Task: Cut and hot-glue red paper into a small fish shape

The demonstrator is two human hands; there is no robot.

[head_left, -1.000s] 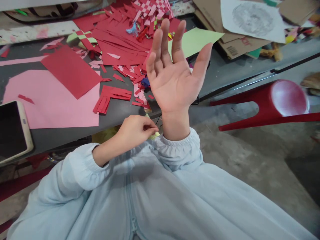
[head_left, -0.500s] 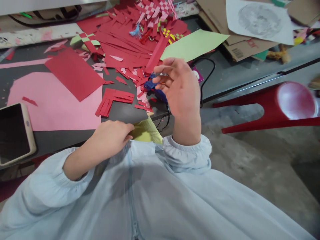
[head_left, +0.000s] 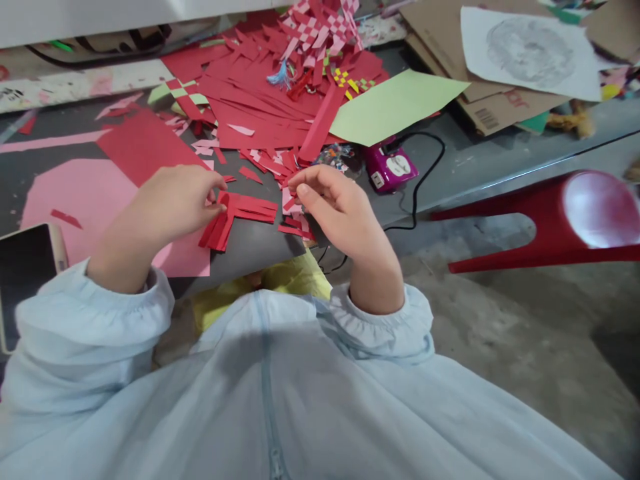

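Observation:
Over the table's near part, my left hand (head_left: 173, 200) hovers at the left end of a red paper piece cut into strips (head_left: 250, 207), folded like a corner. Its thumb and index finger are apart, with a gap between them; I cannot tell whether they touch the paper. To the right, my right hand (head_left: 337, 207) is raised with curved fingers, thumb and index fingertips apart, near small red and pink paper scraps (head_left: 295, 223). No held object shows in either hand. Beneath the left hand lie a pink sheet (head_left: 65, 190) and a red sheet (head_left: 150, 143).
A phone (head_left: 27, 280) lies at the left edge. Red cut paper (head_left: 255, 100) is heaped at the back, beside a pale green sheet (head_left: 395, 107). A purple power socket box (head_left: 390, 167) has a black cord. Cardboard (head_left: 505, 110) lies back right; a red stool (head_left: 545, 213) is on the right.
My left hand has risen from the table edge by the yellow material towards the cut red paper. The right hand has lowered and turned inward. The blue object near it is no longer visible.

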